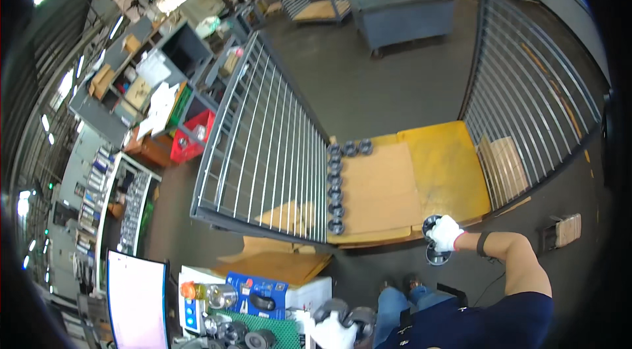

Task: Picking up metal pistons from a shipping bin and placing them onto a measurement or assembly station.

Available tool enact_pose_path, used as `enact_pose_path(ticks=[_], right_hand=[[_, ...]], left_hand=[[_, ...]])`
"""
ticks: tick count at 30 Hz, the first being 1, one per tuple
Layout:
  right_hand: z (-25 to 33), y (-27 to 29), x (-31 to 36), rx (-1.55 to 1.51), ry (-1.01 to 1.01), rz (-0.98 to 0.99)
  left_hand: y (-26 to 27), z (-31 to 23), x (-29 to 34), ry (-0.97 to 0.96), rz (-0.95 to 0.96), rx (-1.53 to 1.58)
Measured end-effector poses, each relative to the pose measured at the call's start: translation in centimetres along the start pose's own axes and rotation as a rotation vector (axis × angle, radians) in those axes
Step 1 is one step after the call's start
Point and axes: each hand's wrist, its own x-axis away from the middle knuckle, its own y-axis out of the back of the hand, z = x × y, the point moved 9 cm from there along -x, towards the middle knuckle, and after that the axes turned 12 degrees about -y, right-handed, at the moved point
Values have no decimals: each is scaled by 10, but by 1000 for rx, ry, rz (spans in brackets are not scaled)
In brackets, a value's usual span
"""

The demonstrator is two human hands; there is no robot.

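Note:
My right hand (444, 234), in a white glove, is closed around a dark spool-shaped metal part (437, 257), its round ends showing on either side of the fingers. It hangs just off the front edge of a cart's yellow deck (447, 171). Low in the picture my left hand (334, 333), also white-gloved, grips another dark spool-shaped metal part (361, 318) beside the bench. Several similar dark parts (336, 193) stand in a column along the deck's left side and a short row at its back, on a cardboard sheet (382, 184).
Barred side panels (263, 138) rise at both ends of the cart. On the bench are a green mat (283, 330), a mouse (262, 301), bottles and more round parts, with a monitor (137, 296) at left. A grey wheeled bin (405, 13) stands beyond.

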Motion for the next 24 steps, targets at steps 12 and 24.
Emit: enact_pose_path(ticks=[12,24], right_hand=[[54,-44,-247,-77,20,-41],[75,-119,-529,-156,-30,-350]], left_hand=[[-155,-3,-156,-480,336,59],[-276,20,-242,-330,342,99]])
